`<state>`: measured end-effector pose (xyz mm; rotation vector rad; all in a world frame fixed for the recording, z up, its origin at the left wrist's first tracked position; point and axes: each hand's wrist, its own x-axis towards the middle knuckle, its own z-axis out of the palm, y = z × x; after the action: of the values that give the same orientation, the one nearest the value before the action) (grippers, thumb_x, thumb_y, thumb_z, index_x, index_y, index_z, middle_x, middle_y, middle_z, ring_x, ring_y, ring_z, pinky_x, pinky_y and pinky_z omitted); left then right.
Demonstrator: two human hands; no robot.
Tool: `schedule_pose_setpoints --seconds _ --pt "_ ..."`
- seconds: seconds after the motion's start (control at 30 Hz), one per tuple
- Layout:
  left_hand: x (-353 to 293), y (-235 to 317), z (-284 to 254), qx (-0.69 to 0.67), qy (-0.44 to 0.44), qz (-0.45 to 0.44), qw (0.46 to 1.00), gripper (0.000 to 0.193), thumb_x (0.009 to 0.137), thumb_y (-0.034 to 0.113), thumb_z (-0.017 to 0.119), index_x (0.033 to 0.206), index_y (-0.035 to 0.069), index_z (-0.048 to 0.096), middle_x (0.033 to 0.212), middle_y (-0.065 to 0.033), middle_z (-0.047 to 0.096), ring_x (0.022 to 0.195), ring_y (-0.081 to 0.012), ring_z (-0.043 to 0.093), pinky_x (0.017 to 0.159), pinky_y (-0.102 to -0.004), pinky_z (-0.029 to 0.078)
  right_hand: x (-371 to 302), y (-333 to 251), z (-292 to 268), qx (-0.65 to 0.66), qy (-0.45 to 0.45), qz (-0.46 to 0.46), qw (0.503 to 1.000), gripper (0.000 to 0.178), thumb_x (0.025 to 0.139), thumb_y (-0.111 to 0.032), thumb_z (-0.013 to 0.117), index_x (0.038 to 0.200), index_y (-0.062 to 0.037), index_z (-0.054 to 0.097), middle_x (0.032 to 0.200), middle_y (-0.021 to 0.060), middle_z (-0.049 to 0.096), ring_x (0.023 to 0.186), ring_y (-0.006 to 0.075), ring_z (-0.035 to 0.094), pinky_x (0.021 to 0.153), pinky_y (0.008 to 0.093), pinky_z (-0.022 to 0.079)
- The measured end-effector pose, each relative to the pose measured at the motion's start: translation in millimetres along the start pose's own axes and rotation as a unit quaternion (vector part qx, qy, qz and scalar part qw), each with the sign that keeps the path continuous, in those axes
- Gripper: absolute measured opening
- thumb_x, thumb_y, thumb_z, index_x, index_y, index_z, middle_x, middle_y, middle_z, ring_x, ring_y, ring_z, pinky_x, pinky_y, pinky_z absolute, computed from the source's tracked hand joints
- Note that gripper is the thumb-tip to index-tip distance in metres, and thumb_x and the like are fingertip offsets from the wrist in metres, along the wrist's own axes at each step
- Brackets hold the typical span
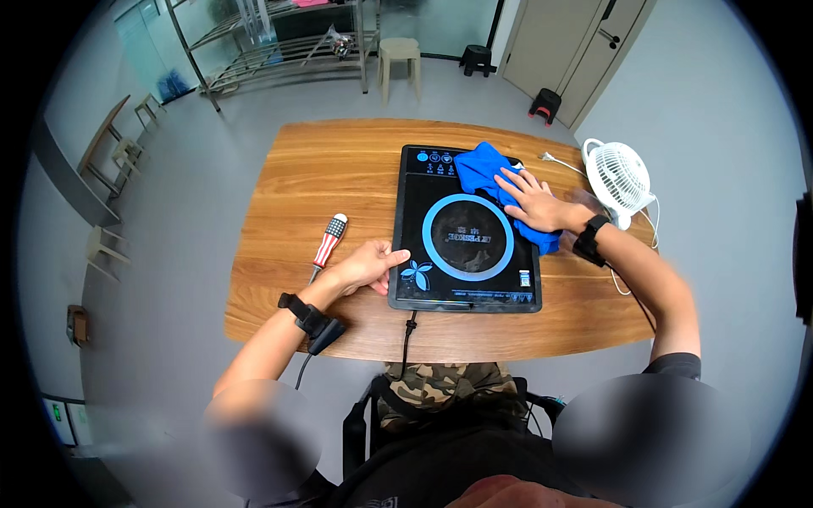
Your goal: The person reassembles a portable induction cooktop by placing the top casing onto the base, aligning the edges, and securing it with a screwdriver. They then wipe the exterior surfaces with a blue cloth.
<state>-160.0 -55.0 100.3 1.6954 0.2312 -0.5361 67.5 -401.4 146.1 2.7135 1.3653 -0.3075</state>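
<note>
A black induction cooktop with a blue ring lies flat on the wooden table, its touch controls at the far end. At its near left edge my left hand grips the side, thumb on top and the other fingers partly hidden beside the edge. My right hand presses flat on a crumpled blue cloth, fingers spread. That cloth covers the cooktop's far right corner and part of its right edge. Left of the cooktop, close to my left hand, lies a screwdriver with a stars-and-stripes handle.
A small white fan stands at the table's right edge, its cable and plug beside it. The cooktop's black cord hangs over the front edge. Beyond the wooden table are a metal rack and several stools.
</note>
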Motion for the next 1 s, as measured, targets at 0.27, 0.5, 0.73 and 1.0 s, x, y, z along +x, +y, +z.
schedule_pose_setpoints --seconds 0.27,0.5,0.73,1.0 --pt "3 -8 -5 -0.009 -0.009 0.011 1.000 0.043 0.101 0.044 0.066 0.088 0.004 0.057 0.068 -0.0030 0.061 0.053 -0.0109 0.063 0.048 -0.0236 0.057 72 10 -15 0.035 0.001 -0.079 0.996 0.055 0.109 -0.026 0.043 0.161 -0.0134 0.033 0.170 0.0125 0.022 0.146 0.0440 0.032 0.117 0.0577 0.035" --pt "-5 -4 -1 -0.022 0.001 0.012 1.000 0.045 0.100 0.046 0.067 0.085 0.006 0.054 0.067 -0.0033 0.059 0.052 -0.0113 0.062 0.048 -0.0242 0.057 131 -69 -38 0.066 -0.022 -0.185 0.980 0.052 0.109 -0.020 0.043 0.155 0.0021 0.039 0.169 0.0156 0.025 0.132 0.0402 0.043 0.116 0.0482 0.034" --pt "-4 -8 -1 -0.023 0.016 0.010 1.000 0.044 0.101 0.046 0.067 0.089 0.004 0.058 0.067 -0.0025 0.059 0.052 -0.0104 0.060 0.048 -0.0244 0.055 112 -121 -29 0.097 -0.022 -0.265 0.959 0.051 0.107 -0.015 0.047 0.155 0.0016 0.040 0.164 0.0185 0.036 0.132 0.0385 0.045 0.115 0.0452 0.034" --pt "-9 -7 4 -0.021 0.056 0.027 0.998 0.046 0.098 0.047 0.071 0.088 0.005 0.057 0.063 -0.0012 0.057 0.050 -0.0091 0.058 0.046 -0.0229 0.053 107 -121 -10 0.123 0.075 -0.227 0.963 0.090 0.092 -0.020 0.068 0.162 0.0000 0.017 0.164 0.0241 0.021 0.149 0.0464 0.027 0.118 0.0565 0.032"
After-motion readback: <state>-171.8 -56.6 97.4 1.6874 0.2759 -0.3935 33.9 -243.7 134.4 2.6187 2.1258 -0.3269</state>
